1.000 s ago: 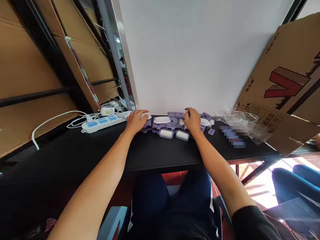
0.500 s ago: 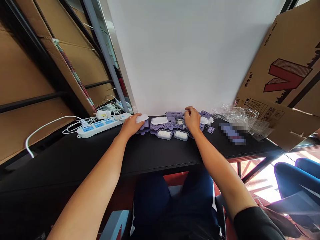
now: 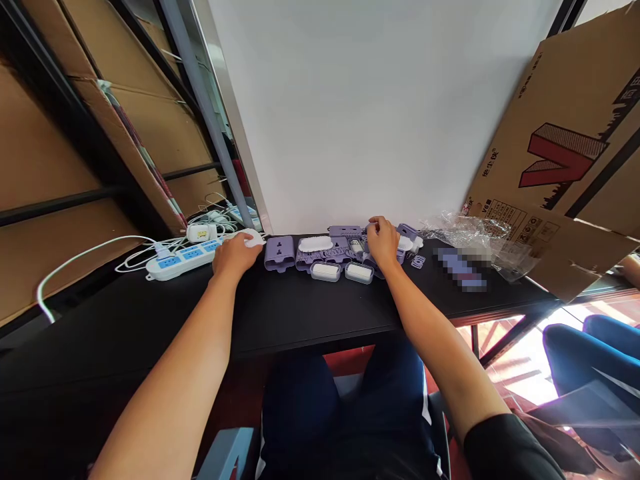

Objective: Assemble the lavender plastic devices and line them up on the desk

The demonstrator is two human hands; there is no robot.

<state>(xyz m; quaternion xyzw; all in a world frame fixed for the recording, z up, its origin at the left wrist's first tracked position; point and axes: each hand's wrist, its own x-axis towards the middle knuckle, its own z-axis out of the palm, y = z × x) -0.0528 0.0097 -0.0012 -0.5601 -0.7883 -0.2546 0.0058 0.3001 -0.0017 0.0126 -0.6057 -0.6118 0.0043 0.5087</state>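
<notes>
My left hand (image 3: 235, 255) is closed on a white oval brush piece (image 3: 254, 238), beside the power strip's right end. My right hand (image 3: 383, 241) is curled over the purple parts right of the middle; what its fingers hold, if anything, is hidden. A purple holder (image 3: 280, 254) with slots stands to the right of my left hand. Another white bristled piece (image 3: 315, 244) lies on the purple parts between my hands. Two small clear-edged boxes with white tops, a left one (image 3: 325, 271) and a right one (image 3: 359, 272), sit in front of them.
A white power strip (image 3: 183, 259) with cables lies at the left of the black table (image 3: 310, 310). Crumpled clear plastic (image 3: 473, 230) and a blurred bluish item (image 3: 461, 268) are on the right. A large cardboard box (image 3: 560, 153) leans there, near another person's legs (image 3: 593, 353).
My left hand has moved left with the white piece, uncovering the purple holder. My right hand has stayed over the same parts, and the view has shifted slightly.
</notes>
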